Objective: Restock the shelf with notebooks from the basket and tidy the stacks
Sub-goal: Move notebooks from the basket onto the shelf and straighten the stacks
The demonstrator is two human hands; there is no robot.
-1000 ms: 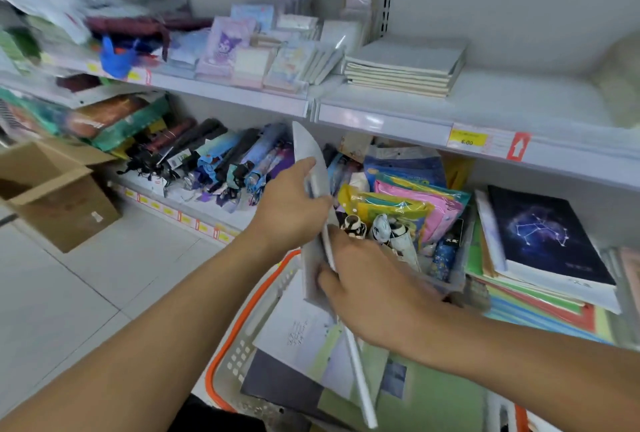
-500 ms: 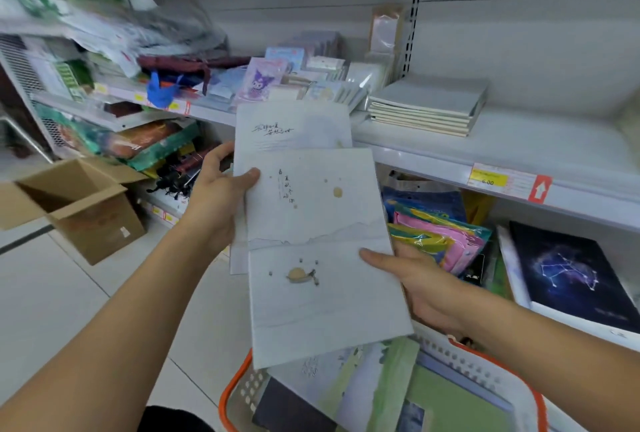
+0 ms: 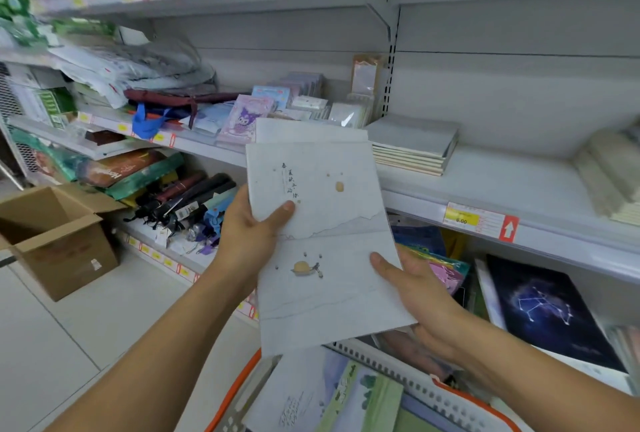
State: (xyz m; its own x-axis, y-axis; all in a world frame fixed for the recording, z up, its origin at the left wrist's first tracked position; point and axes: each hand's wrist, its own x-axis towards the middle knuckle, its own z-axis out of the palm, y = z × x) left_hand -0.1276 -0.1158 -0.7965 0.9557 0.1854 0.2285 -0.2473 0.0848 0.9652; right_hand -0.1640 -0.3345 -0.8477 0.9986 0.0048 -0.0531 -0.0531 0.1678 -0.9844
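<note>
Both hands hold pale grey notebooks (image 3: 325,244) face up in front of the shelf. A second one of the same kind peeks out behind the top edge of the front one. My left hand (image 3: 249,227) grips the left edge, thumb on the cover. My right hand (image 3: 412,286) supports the lower right corner from beneath. Below them the orange-rimmed basket (image 3: 433,393) holds more notebooks, green and pale ones. A stack of matching grey notebooks (image 3: 412,144) lies on the middle shelf (image 3: 502,189), just right of the held ones.
A dark constellation notebook (image 3: 547,307) tops a pile on the lower shelf at right. Small stationery packs (image 3: 242,120) and bags fill the middle shelf's left part. Folded umbrellas (image 3: 187,203) lie below. An open cardboard box (image 3: 59,241) stands on the floor at left.
I lifted the notebooks out of the basket, turned them flat and face up, and raised them toward the middle shelf. My view tilted upward.
</note>
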